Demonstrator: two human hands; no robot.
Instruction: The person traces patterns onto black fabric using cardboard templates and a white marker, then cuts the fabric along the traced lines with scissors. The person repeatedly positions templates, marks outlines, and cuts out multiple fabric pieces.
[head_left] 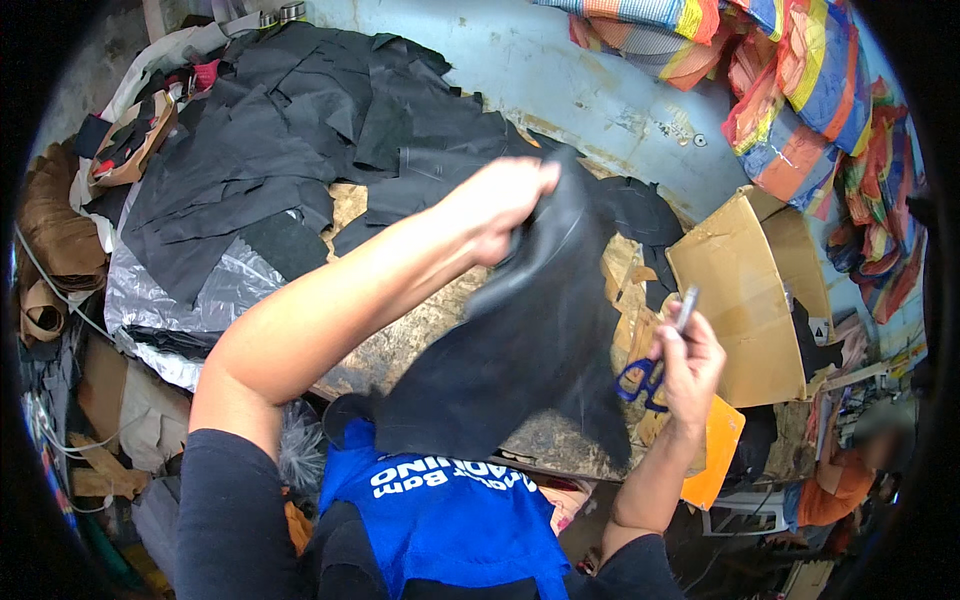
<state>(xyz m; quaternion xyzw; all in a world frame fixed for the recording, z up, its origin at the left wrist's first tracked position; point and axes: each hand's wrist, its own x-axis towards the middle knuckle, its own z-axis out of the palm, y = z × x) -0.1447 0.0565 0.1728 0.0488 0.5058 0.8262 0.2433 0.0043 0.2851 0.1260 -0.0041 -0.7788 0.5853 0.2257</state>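
Note:
My left hand is closed on the upper edge of a large black leather-like sheet and holds it raised. The sheet hangs in a curve over the worktable, its lower part reaching toward my body. Off to its right, my right hand is closed on a pair of scissors with blue handles. The handles stick out to the left, below my fingers. A silvery piece points up above my thumb; I cannot tell whether it belongs to the scissors.
Black sheets are heaped at the far left over clear plastic. On the right stand an open cardboard box and an orange panel. Striped woven sacks hang at the far right. Another person sits at the lower right.

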